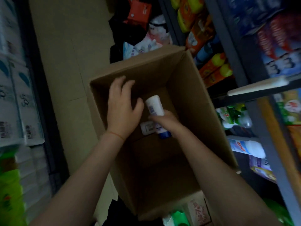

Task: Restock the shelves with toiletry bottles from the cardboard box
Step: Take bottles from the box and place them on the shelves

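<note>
Both hands down in cardboard box (192, 101), near shelf unit (241, 66) on right. Right hand (164, 119) wrapped round white bottle with blue cap (155, 110), cap end pointing near. Left hand (122, 110) hovering loose-fingered, holding nothing. Second white bottle (147, 128) lying on box floor, partly hidden. My take: left grabs that one too, lift both straight up clear of box walls, keep firm grip mid-body.

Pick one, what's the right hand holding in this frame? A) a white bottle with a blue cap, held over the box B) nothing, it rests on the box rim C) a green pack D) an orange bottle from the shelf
A: the right hand grips a white bottle with a blue end, inside the open cardboard box; the left hand holds nothing.
</note>
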Tool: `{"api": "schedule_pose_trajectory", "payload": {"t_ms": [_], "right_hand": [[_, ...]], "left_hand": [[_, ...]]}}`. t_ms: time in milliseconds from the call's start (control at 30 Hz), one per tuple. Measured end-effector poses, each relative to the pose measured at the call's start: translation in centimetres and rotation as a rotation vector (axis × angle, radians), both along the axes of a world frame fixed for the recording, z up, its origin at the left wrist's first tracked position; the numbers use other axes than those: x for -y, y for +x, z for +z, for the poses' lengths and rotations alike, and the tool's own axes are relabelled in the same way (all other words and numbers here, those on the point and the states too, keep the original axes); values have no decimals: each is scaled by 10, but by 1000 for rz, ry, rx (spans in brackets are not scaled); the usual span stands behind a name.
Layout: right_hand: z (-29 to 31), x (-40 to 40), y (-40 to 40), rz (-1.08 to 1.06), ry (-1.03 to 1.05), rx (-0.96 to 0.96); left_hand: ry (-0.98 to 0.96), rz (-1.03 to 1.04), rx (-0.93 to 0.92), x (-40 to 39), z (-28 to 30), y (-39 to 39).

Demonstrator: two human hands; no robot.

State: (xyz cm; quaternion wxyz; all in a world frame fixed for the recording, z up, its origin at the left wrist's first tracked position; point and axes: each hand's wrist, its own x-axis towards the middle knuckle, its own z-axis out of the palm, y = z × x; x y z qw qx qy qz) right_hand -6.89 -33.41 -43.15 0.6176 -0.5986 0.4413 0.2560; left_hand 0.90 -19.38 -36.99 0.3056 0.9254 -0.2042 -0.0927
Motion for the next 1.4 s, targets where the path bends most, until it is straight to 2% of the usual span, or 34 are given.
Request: {"api": "schedule_pose_trajectory", "payload": {"t_ms": [33,100,133,167,233,300,367,533,633,733,933,967,1100,1133,1233,1267,1333,1400], "right_hand": [[25,0,-8,-108,80,52],[74,0,-33,-261,210,176],[98,0,-49,-260,220,236],[121,0,-67,-215,186,289],[164,-1,-106,-148,70,386],[203,-1,-152,-200,-18,459],[236,0,-205,-233,-194,535],[279,-6,-329,-167,-855,675],[302,-10,-401,-99,-1111,654],[324,-17,-468,-95,-1305,600],[374,-28,-592,-415,-1469,647],[383,-29,-609,-469,-1504,668],[422,-36,-665,-743,-1525,667],[433,-37,-676,-793,-1538,661],[464,-34,-704,-939,-1700,642],[475,-34,-712,-1008,-1763,630],[497,-32,-727,-1153,-1876,653],[518,-27,-740,-1291,-1945,716]], "left_hand": [[-115,43,-160,5,8,-15],[-378,201,-645,18,34,-42],[-494,258,-878,25,46,-55],[-579,271,-1031,32,59,-67],[-690,216,-1144,47,85,-91],[-794,219,-1212,61,115,-118],[-840,257,-1318,71,147,-153],[-768,82,-1702,87,217,-262],[-696,-90,-1799,99,253,-339],[-551,-353,-1688,109,286,-412],[-500,-725,-1523,119,343,-539],[-483,-773,-1466,121,350,-557],[-353,-971,-1013,121,383,-607],[-354,-1027,-946,118,393,-615],[-527,-1171,-819,119,418,-638],[-639,-1217,-684,123,425,-647],[-857,-1288,-281,135,433,-661],[-927,-1345,119,149,438,-672]]}}
